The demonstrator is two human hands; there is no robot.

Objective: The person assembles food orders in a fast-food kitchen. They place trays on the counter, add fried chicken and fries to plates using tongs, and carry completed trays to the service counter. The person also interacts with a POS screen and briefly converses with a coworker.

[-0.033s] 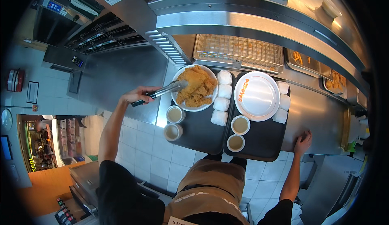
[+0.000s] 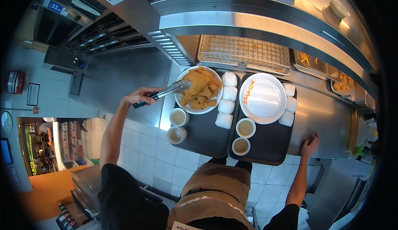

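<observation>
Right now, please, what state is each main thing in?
Tongs: in left grip, tips at the chicken
Left plate: loaded with chicken
Right plate: face up, orange print uncovered
White packets: apparently wrapped, in two rows
Right pair of cups: upright, brownish contents showing
Wire rack: speckled with orange bits
Right grip: resting on the steel counter

Warm amber light glowed over the wire rack (image 2: pixel 244 49) and glared along the steel shelf (image 2: pixel 248 20), while the floor tiles (image 2: pixel 166 153) looked cooler, bluish. The tongs (image 2: pixel 168 91) caught a shine. Straight edges bowed toward a black, rounded rim.
</observation>
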